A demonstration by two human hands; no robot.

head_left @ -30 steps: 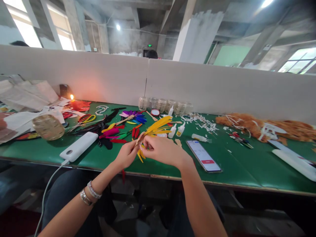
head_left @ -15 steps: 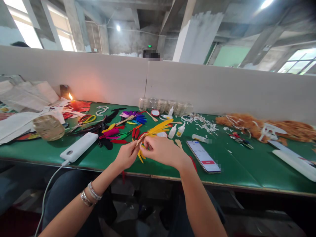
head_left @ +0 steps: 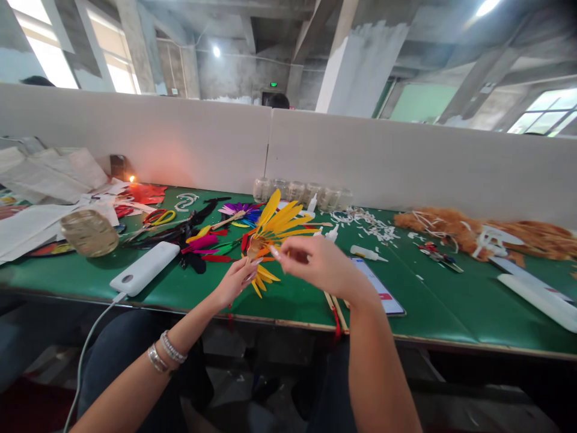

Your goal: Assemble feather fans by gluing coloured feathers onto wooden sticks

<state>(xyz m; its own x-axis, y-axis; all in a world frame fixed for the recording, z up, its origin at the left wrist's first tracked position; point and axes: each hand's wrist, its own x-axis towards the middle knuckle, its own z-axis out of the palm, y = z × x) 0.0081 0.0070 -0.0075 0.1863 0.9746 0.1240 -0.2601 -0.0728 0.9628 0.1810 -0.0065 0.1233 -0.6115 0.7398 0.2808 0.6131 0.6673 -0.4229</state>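
My left hand is closed round the handle of a small wooden spoon. Yellow feathers fan out from the spoon's bowl, up and to the right. My right hand hovers just right of the bowl with its fingers curled and fingertips drawn together. Whatever those fingertips hold, if anything, is too small to make out. Loose yellow feathers lie on the green table below the spoon. Behind my right hand are white glue bottles, partly covered.
A phone lies partly behind my right forearm. Left are a white power bank, scissors, coloured feathers and a lit candle flame. Clear jars line the partition; brown fur lies right.
My right hand has moved right, away from the spoon. The feathered spoon has turned, so its yellow fan now spreads upward and faces me. My left hand keeps its hold.
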